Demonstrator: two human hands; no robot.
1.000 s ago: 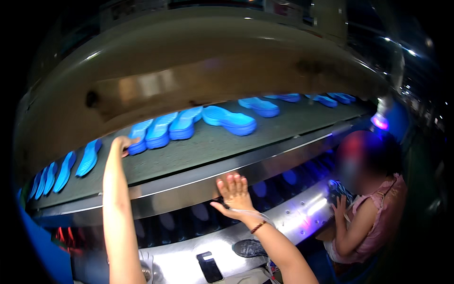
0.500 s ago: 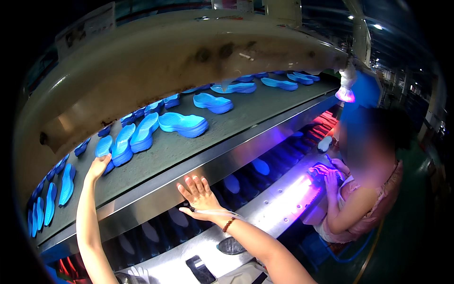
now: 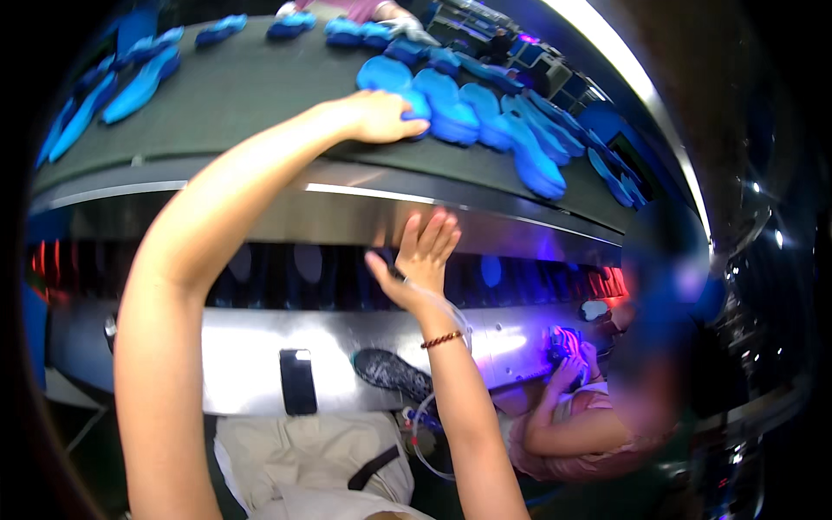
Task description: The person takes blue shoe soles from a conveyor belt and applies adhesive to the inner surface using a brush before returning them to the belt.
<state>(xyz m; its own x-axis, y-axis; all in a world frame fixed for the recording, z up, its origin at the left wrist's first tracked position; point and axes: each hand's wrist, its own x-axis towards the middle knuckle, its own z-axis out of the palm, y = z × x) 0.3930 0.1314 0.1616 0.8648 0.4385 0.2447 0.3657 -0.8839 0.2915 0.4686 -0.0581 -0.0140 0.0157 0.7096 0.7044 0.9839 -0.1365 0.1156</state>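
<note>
White strip light (image 3: 609,43) slanting, upper right; steel bench (image 3: 247,347) brightly lit; floor (image 3: 568,503) dark.

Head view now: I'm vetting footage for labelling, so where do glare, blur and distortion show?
In the head view, glare whitens the shiny silver metal bench around the black rectangular phone; in the head view, the blue moulded soles look slightly soft, and the head of the seated co-worker in pink is blurred; in the head view, the silver metal rail bows.

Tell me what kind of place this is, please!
Probably a shoe factory: blue soles lie along what looks like a conveyor belt, a dark shoe sits on the metal bench, and another person works nearby.
</note>
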